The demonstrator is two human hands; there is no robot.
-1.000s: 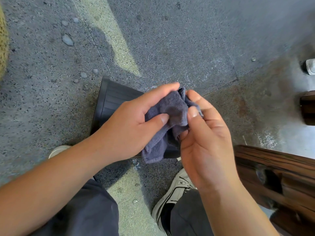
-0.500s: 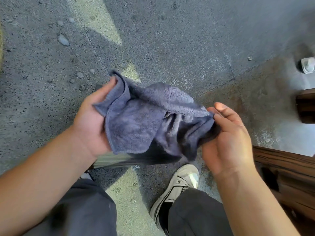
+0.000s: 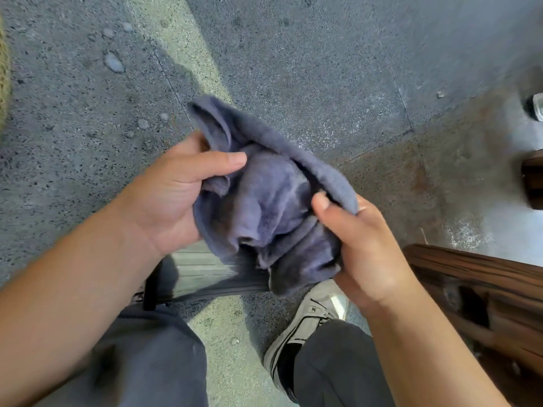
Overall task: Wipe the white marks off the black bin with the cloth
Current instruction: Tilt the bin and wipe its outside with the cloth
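Both my hands bunch the cloth (image 3: 270,207): left hand (image 3: 173,198) and right hand (image 3: 361,242) each pinch an edge. The black bin (image 3: 202,273) lies on the floor directly beneath, long axis running left-right, nearer my left.

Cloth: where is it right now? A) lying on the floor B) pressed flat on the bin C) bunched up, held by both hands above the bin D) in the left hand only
C: the cloth is bunched between the left hand and right hand, with the black bin showing beneath it.
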